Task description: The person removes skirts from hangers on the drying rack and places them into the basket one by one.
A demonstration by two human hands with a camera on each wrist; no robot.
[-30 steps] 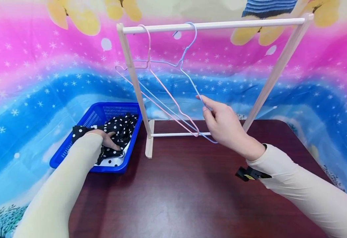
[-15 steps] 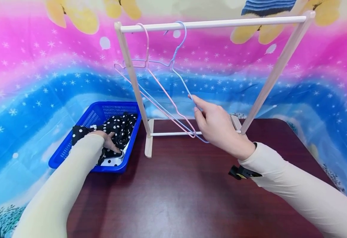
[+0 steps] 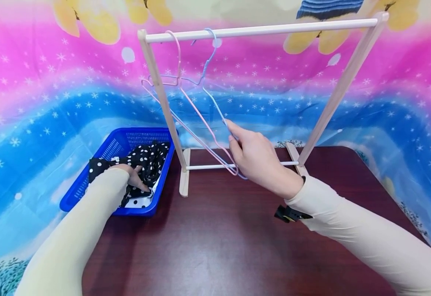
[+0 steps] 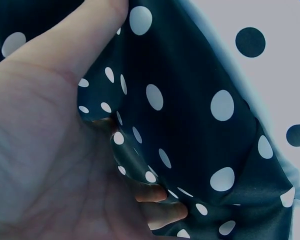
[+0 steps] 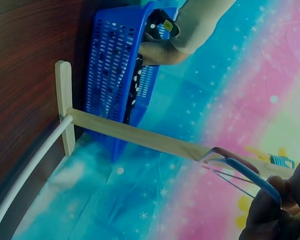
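My left hand (image 3: 134, 177) is down in the blue plastic basket (image 3: 137, 211), holding a black cloth with white dots (image 4: 190, 135). In the left wrist view, the fingertips show below a fold of this cloth; the thumb lies above. White cloth with black dots (image 3: 141, 202) lies beneath it. My right hand (image 3: 254, 158) pinches one side of a blue wire hanger (image 3: 205, 68), whose hook hangs over the rack's top bar (image 3: 274, 30). Just left of it hangs a pink wire hanger (image 3: 179, 57) on the same bar. Their lower parts overlap.
A small wooden rack stands on the dark red-brown table (image 3: 208, 246), its left post (image 3: 163, 98) close beside the basket and its right post (image 3: 342, 90) behind my right forearm. A low white crossbar (image 3: 204, 167) joins the feet. Patterned fabric (image 3: 71, 78) surrounds the table.
My right hand has moved left, sliding the blue hanger along the bar toward the pink one. My left hand has stayed in the basket on the black dotted cloth.
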